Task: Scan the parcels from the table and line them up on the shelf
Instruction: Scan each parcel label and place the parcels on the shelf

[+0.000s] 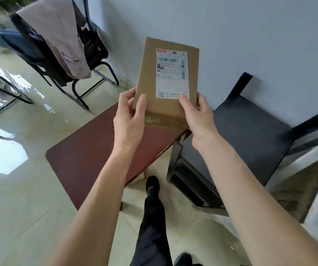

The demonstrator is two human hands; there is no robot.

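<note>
Two hands grip one cardboard parcel [166,81] by its near end, left hand [129,120] on its left edge, right hand [198,120] on its right, label [171,73] facing up, above the reddish table [89,150] beside the dark shelf [250,135].

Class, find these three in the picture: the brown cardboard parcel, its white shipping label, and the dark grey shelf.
brown cardboard parcel [147,73], head view: bare cardboard left of the label.
white shipping label [171,84], head view: blank middle area.
dark grey shelf [250,131], head view: flat top board.

parcel [166,81] above table [89,150], shelf [250,131] right
</note>
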